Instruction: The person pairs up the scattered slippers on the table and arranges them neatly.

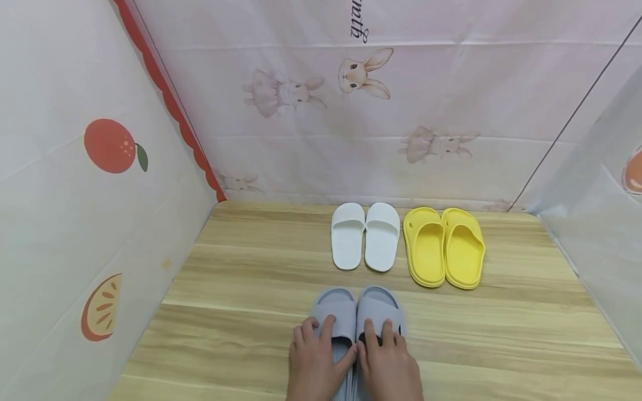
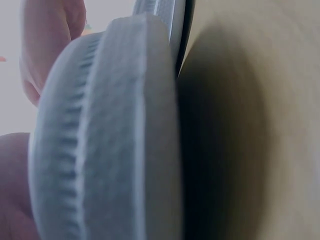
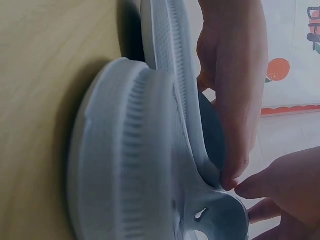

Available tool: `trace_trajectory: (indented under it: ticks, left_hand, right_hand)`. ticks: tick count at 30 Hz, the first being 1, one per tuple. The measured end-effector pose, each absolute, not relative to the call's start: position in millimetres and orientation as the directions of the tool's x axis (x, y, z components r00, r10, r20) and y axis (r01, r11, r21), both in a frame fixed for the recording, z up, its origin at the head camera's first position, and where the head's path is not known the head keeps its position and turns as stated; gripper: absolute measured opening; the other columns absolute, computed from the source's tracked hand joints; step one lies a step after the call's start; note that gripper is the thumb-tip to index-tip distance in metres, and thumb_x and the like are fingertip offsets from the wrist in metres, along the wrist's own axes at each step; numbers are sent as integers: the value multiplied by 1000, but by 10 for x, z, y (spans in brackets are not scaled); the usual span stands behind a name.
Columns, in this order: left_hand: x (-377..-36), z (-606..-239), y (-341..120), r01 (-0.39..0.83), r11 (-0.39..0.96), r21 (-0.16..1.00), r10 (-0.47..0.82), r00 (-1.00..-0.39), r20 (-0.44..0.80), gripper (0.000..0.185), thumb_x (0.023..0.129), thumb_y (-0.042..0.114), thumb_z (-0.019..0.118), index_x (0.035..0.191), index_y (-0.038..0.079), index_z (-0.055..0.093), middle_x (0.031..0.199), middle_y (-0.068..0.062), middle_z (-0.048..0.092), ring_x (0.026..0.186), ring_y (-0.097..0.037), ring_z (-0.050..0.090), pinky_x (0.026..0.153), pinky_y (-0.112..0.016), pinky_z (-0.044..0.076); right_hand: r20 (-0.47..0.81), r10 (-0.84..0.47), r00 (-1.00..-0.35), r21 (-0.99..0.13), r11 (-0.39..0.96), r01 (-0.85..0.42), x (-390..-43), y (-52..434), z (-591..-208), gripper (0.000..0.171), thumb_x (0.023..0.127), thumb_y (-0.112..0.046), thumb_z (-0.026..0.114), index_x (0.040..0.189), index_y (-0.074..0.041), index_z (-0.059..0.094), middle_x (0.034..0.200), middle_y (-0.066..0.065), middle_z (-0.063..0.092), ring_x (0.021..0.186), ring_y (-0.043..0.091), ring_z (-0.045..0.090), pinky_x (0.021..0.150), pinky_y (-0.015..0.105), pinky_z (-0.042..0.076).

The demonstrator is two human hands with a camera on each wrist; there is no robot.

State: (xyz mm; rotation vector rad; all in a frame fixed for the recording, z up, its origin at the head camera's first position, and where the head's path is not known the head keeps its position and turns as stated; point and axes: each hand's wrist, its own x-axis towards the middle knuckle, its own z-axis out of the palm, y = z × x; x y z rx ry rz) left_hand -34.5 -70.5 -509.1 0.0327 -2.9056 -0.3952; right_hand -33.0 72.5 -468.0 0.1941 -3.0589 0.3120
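Observation:
A pair of grey slippers (image 1: 377, 312) stands side by side on the wood-grain surface, toes facing away from me. My left hand (image 1: 313, 362) holds the left slipper (image 1: 337, 312) at its strap, fingers bent over the top and outer side, thumb at the inner edge. On the other slipper my right hand (image 1: 391, 367) grips the strap likewise, fingertips on top and thumb close to the left thumb. The right wrist view brings the two thumbs (image 3: 252, 186) together at the strap edge. Ribbed sole sides (image 2: 110, 130) fill the left wrist view. Both heels are partly hidden by my hands.
White slippers (image 1: 348, 245) stand beyond the grey pair, near the back wall. Yellow slippers (image 1: 427, 256) stand beside them on the right. Printed sheets with rabbits (image 1: 356, 75) and fruit (image 1: 111, 146) enclose the wood-grain surface (image 1: 236, 312) at the back and sides.

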Motion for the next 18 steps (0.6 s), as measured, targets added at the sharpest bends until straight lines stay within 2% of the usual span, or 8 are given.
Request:
trace_trajectory:
  ticks: [6,18]
  left_hand:
    - [-354,-5037,-775,-7,962,274,-64,-978,200,75,81,76,63,131,21,59,117,-14,51,98,-28,46,75,-43,44]
    - [-423,-5041,-985,-55,956,290,-114,-975,192,74,81,72,66,133,19,60,118,-15,51,98,-29,45,78,-43,43]
  right_hand:
    - [155,-161,-975,-187,964,-189,-352,648,-4691,45,92,-37,71,127,-10,69,119,28,63,92,39,67,60,49,58]
    - [180,-223,-958,-178,950,-255,-443,453,-4703,44,94,-35,69,129,-8,67,120,32,63,95,42,67,61,49,59]
